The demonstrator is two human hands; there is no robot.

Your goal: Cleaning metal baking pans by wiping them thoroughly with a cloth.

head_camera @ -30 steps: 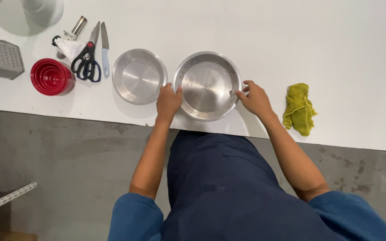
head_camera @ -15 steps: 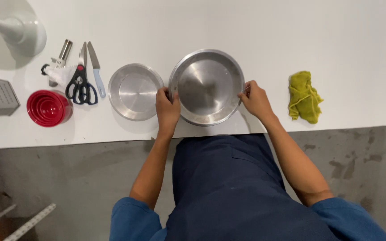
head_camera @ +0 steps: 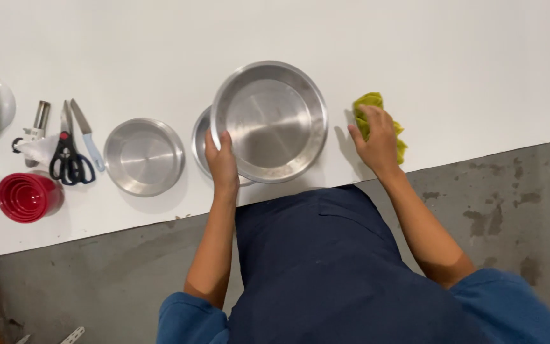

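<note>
Now left hand (head_camera: 222,160) clamped on steel pan (head_camera: 268,121) rim; right hand (head_camera: 375,137) curled over yellow cloth (head_camera: 369,100).

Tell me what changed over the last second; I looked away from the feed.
The right hand let go of the big pan and moved right onto the yellow cloth. The left hand kept its grip on the rim and lifted the pan, baring another pan beneath it. The small pan, scissors, knife and red cups stayed put.

a white table (head_camera: 415,51) carries steel pans (head_camera: 142,156), scissors (head_camera: 68,156), red cups (head_camera: 27,196) and a green cloth (head_camera: 372,102).
</note>
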